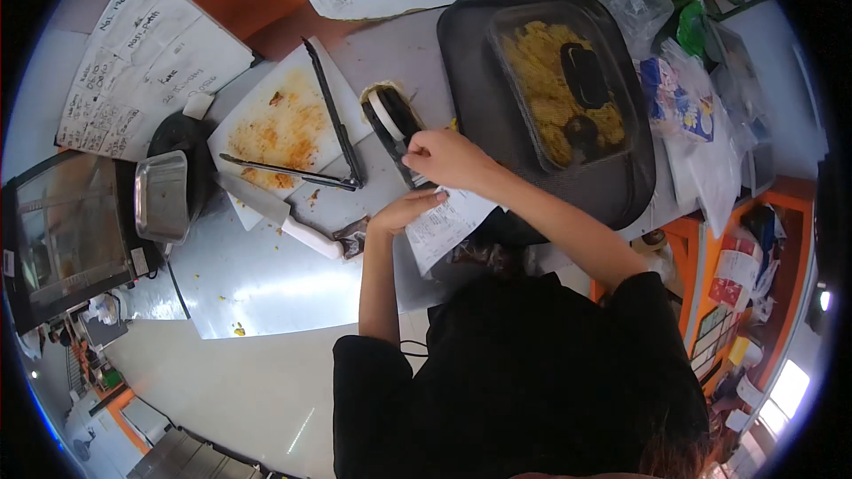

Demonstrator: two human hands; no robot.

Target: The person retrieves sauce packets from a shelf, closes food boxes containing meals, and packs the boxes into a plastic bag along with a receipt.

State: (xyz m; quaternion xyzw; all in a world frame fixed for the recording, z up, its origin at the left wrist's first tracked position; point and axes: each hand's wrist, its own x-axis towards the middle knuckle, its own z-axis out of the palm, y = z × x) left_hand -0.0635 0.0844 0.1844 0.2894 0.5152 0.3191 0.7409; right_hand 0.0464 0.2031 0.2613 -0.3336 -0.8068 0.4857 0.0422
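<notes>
My left hand (409, 209) grips white printed paper slips (442, 229) that look like receipts, its thumb on top. Just above it, my right hand (442, 158) has its fingers curled together at the near end of a black tape dispenser (383, 126). A pale roll of tape (386, 116) sits in the dispenser. Whether a strip of tape is between my right fingers is too small to tell. A kitchen knife (313, 237) with a white handle lies to the left, its blade tip at a stained white cutting board (279, 126). Black tongs (333, 126) lie spread across the board.
A black mesh food cover (466, 80) stands at the right over a clear container of yellow food (559, 93). A metal pan (162, 196) and a dark glass-fronted appliance (70, 233) are at the left. Plastic bags (692, 120) crowd the right. Handwritten boards (160, 60) stand behind.
</notes>
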